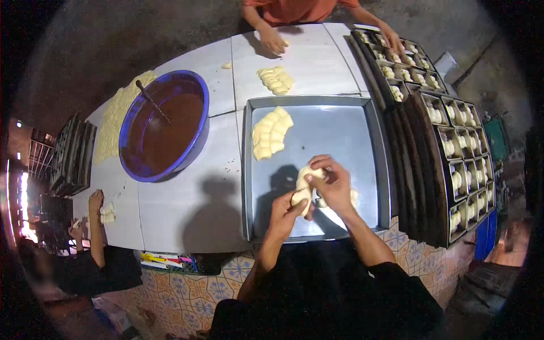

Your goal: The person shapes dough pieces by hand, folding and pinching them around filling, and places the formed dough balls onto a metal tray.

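Observation:
Above the near part of a large shallow metal tray [334,130], both my hands grip one pale piece of dough [302,195]. My left hand [285,214] closes on its lower end, fingers curled around it. Around the upper end bend the fingers and thumb of my right hand [333,182]. Inside the tray, toward the far left, lies a slab of joined dough pieces [272,133]. More pale dough [353,197] shows beside my right wrist, partly hidden by that hand and its forearm.
Left of the tray stands a purple basin [205,102] of brown filling with a spoon [153,102]. Stacked baking pans [436,170] holding shaped dough line the right side. One co-worker's hands [273,41] work across the table; another person [96,226] is at left. A dough sheet [116,113] lies behind the basin.

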Tool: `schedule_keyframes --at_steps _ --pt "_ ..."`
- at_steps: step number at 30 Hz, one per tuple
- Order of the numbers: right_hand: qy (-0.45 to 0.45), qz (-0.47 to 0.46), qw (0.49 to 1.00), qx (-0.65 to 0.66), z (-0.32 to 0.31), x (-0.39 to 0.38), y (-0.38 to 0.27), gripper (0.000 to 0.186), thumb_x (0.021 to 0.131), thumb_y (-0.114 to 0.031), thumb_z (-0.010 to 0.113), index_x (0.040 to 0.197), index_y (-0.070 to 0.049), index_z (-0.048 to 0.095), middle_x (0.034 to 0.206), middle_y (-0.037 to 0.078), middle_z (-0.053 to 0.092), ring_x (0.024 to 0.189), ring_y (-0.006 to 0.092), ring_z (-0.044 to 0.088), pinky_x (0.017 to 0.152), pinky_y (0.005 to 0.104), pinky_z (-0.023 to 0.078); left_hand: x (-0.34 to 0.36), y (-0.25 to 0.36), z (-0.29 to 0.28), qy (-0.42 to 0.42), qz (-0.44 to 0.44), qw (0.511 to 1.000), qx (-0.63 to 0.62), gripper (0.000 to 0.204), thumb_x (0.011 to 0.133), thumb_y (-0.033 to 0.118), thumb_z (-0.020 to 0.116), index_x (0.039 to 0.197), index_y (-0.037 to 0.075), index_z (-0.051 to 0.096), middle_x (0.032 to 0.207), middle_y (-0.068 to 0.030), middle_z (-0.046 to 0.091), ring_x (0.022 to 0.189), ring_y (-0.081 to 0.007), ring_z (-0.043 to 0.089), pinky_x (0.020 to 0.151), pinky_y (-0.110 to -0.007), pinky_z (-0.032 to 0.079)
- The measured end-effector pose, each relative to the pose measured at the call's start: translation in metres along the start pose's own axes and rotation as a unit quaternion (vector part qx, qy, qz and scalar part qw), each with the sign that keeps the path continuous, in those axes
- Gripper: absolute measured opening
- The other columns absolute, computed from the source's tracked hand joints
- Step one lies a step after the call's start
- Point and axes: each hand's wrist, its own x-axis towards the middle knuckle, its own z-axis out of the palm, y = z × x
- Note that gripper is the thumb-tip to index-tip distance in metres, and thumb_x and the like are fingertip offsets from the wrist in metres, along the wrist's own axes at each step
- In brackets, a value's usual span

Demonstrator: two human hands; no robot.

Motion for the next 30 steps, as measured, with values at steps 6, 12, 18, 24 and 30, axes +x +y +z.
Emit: schedule_keyframes --at_steps 6,12,18,24,30 --pt "0.143 -0.133 0.891 -0.41 -0.073 0.027 0.014 0.035 0.087 -0.014 0.061 0.117 0.004 0.055 0.121 0.018 0.053 0.109 0.0271 0.056 0.088 0.0329 0.047 -0.014 -0.024 -0.018 0.135 0.107 0.971 -0.166 0.027 0.095 0.009 0.045 0.118 -0.006 0.047 0.114 -0.0246 0.057 0.107 -0.034 0.059 0.096 -0.042 0.047" --pt "-0.055 -0.022 0.98 -0.189 0.013 -0.032 0.014 0.025 0.084 -0.009 0.063 0.106 0.002 0.063 0.113 0.014 0.059 0.099 0.0271 0.06 0.08 0.0311 0.049 -0.011 -0.013 0.008 0.179 0.196 0.962 -0.064 0.033 0.098 0.009 0.043 0.129 -0.002 0.042 0.134 -0.0186 0.048 0.119 -0.0216 0.049 0.101 -0.032 0.036" --pt "-0.069 -0.047 0.982 -0.168 0.034 -0.03 0.001 0.02 0.082 -0.003 0.064 0.101 0.0 0.067 0.09 0.01 0.06 0.082 0.0186 0.058 0.071 0.0277 0.047 -0.018 -0.005 0.007 0.24 0.25 0.931 0.111 0.026 0.089 0.004 0.06 0.113 -0.005 0.059 0.103 -0.009 0.062 0.089 -0.0104 0.057 0.076 -0.024 0.047" --pt "-0.215 -0.06 0.969 -0.107 0.039 -0.015 0.006 0.035 0.086 -0.03 0.058 0.112 -0.007 0.064 0.119 0.011 0.051 0.12 0.0296 0.037 0.102 0.0412 0.03 -0.021 -0.004 0.001 0.235 0.186 0.952 0.057 0.021 0.081 0.006 0.067 0.099 -0.003 0.064 0.097 -0.008 0.065 0.081 -0.0119 0.06 0.073 -0.025 0.048" --pt "-0.27 0.146 0.947 0.092 0.031 0.001 0.038 0.108 0.074 -0.058 0.069 0.148 -0.009 0.009 0.146 0.01 0.021 0.134 0.0259 0.024 0.104 0.0403 0.03 -0.014 0.056 -0.006 -0.114 0.097 0.857 -0.494 0.091 0.072 0.065 0.063 0.129 -0.002 0.043 0.127 -0.0145 0.051 0.118 -0.0275 0.048 0.1 -0.042 0.04"
